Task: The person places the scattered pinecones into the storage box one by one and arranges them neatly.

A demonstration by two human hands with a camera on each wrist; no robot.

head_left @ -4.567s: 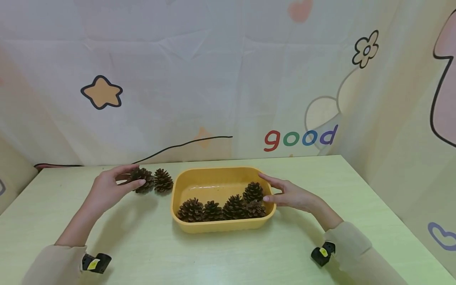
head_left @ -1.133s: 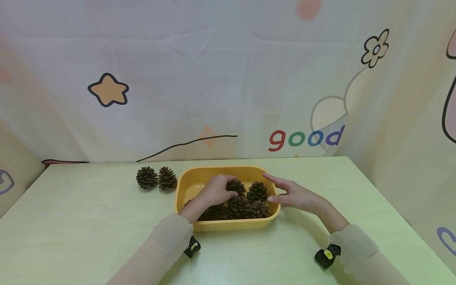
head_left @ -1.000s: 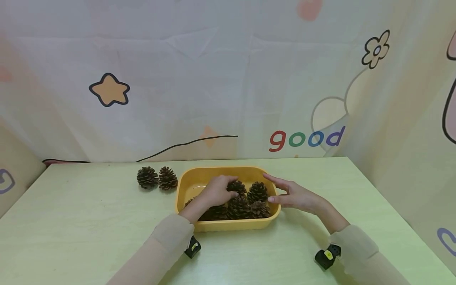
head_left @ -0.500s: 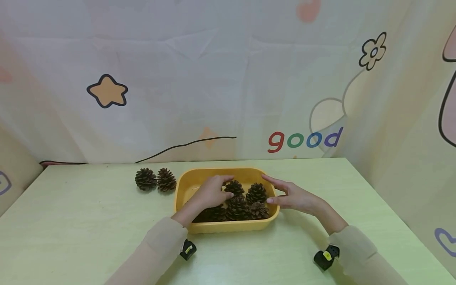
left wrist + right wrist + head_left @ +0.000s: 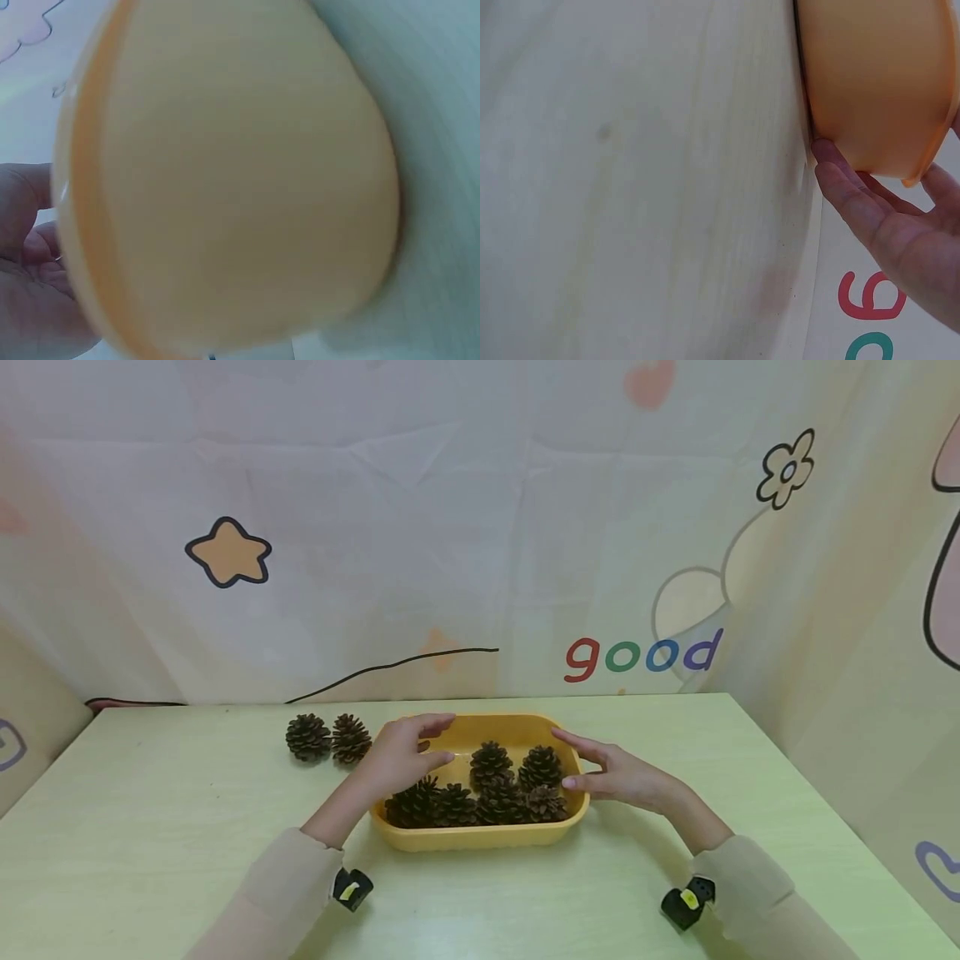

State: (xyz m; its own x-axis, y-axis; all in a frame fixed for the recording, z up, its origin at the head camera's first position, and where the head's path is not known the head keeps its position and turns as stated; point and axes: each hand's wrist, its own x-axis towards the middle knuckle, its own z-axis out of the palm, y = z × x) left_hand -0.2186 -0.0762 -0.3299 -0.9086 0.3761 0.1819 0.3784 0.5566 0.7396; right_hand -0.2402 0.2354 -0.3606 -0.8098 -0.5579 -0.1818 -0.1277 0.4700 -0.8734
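Note:
A yellow plastic basin [image 5: 480, 837] sits mid-table with several brown pine cones in it, mostly along its near side and right end. One upright pine cone [image 5: 491, 765] stands behind the front row. Over the basin's left end is my left hand [image 5: 401, 756], thumb and fingers spread apart, nothing between them. My right hand [image 5: 618, 772] grips the basin's right end, thumb at the rim; in the right wrist view its fingers [image 5: 847, 187] reach round the outer wall. The basin's outer wall [image 5: 240, 165] fills most of the left wrist view.
Two more pine cones, a rounder one [image 5: 307, 738] and a slimmer one [image 5: 351, 740], stand side by side on the pale green table [image 5: 187, 793], left of the basin. A printed curtain [image 5: 450, 568] hangs behind the table's back edge.
My left hand set a pine cone down behind the front row, let go and drew back leftward. My right hand stays on the basin's right end.

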